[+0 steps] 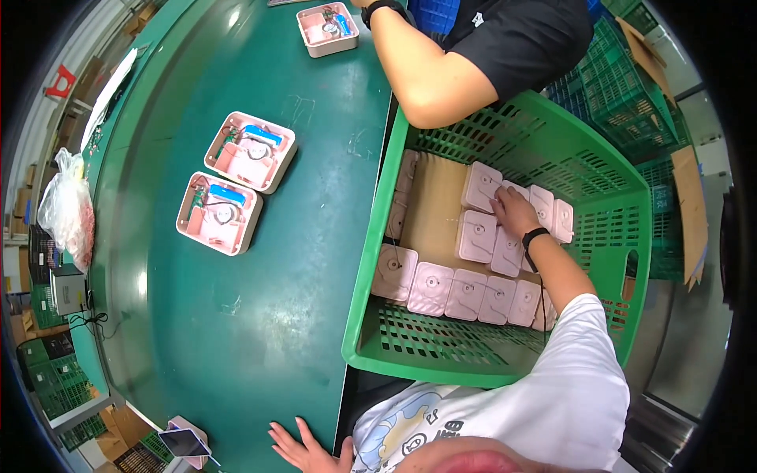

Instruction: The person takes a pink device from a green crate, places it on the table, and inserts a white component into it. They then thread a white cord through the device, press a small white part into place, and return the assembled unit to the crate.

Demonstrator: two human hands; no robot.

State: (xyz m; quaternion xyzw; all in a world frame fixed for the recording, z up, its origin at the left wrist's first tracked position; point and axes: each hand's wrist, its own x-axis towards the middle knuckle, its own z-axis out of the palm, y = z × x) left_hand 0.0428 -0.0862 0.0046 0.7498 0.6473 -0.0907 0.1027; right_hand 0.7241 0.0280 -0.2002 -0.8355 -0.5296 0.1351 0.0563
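Note:
My right hand [516, 213] reaches into a green plastic crate [364, 284], its fingers bent over a pale pink plastic casing [516, 189] among others of the kind. Part of that casing is hidden under the hand. Close beside it lie another pink casing [482, 187] and a pink casing [477, 236] with a thin wire on top. My left hand [307, 452] rests with spread fingers on the green table near its front edge, holding nothing. Two opened pink housings [255, 158] with blue batteries, wires and small circuit boards sit on the table to the left.
At the far side a co-worker's arm [426, 79] rests near another opened housing [326, 33]. Brown cardboard [434, 197] lines the crate, with several casings along its near side. A phone [185, 443] stands at the table's lower left. Stacked green crates [615, 79] stand behind.

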